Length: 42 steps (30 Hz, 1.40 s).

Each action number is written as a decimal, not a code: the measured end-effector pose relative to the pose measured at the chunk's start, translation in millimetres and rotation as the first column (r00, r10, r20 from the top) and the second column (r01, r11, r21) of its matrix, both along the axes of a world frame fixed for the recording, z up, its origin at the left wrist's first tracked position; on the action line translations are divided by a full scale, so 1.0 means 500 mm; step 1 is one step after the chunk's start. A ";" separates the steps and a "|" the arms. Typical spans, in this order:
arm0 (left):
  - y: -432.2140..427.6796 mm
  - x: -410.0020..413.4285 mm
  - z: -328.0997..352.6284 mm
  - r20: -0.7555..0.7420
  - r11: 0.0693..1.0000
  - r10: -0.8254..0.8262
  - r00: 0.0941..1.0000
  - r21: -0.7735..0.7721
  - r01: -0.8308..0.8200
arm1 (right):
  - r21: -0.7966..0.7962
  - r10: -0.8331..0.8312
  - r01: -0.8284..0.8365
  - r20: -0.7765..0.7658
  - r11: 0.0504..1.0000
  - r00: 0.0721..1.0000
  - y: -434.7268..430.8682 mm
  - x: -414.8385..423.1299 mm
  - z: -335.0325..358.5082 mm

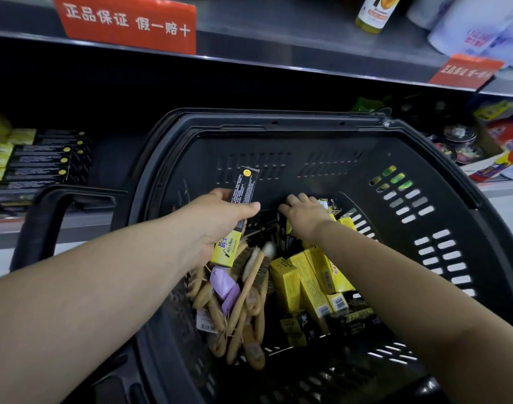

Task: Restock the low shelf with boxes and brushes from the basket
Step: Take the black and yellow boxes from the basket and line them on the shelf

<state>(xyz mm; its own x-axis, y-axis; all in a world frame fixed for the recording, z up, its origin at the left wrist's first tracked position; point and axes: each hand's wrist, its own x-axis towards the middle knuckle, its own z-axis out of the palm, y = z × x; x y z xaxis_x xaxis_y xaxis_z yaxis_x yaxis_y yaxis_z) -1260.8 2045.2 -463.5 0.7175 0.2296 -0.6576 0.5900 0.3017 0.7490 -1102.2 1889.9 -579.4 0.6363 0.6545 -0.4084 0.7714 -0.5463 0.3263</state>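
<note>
Left hand (pixel 220 223) holds one box (pixel 245 185) over basket (pixel 278 125).

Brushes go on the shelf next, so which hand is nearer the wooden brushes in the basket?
Left. The left hand, holding a black-and-yellow box, is right above the wooden brushes; the right hand reaches onto other boxes farther right.
</note>
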 end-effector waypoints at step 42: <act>-0.005 -0.002 0.017 -0.032 0.987 0.060 0.998 -0.148 -0.064 | -0.194 0.015 0.895 -0.976 0.401 -0.218 0.058 -0.146 0.266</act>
<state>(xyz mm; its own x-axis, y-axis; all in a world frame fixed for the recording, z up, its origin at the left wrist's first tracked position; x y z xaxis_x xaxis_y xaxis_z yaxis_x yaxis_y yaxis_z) -1261.5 2042.9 -455.0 0.6864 0.1713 -0.7068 0.5860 0.4453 0.6770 -1175.2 1919.1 -446.5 0.2889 0.6459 -0.7067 -0.5301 -0.5067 -0.6799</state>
